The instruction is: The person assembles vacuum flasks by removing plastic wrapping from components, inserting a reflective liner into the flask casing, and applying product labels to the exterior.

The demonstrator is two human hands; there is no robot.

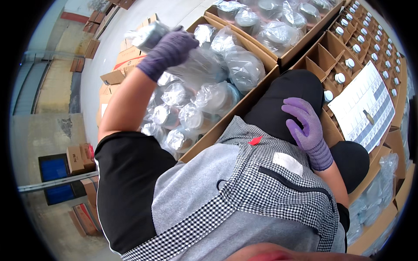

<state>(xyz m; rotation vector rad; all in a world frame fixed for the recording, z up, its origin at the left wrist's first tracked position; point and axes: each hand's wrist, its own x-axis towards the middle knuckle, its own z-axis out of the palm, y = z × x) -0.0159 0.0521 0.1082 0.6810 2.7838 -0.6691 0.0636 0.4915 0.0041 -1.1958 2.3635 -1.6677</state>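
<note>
My left hand [172,50], in a purple knitted glove, is raised over the far left side of an open carton [270,71]. Its fingers are closed on a plastic-wrapped jar [148,35], blurred, whose end sticks out left of the glove. Below that hand, loose clear plastic [198,67] spreads over several wrapped jars [176,93] packed in the carton. My right hand [304,124], in a matching glove, lies against my dark-trousered leg with its fingers apart and nothing in them. To its right are the white-capped bottles [339,78] and a printed sheet [365,106].
Another carton [283,56] of wrapped jars stands at the far side. The bottles sit in a divided cardboard box [320,56]; a small dark object [369,116] lies on the sheet. Flattened cardboard [128,58] is beyond the left carton, and bagged items [374,195] fill boxes at lower right.
</note>
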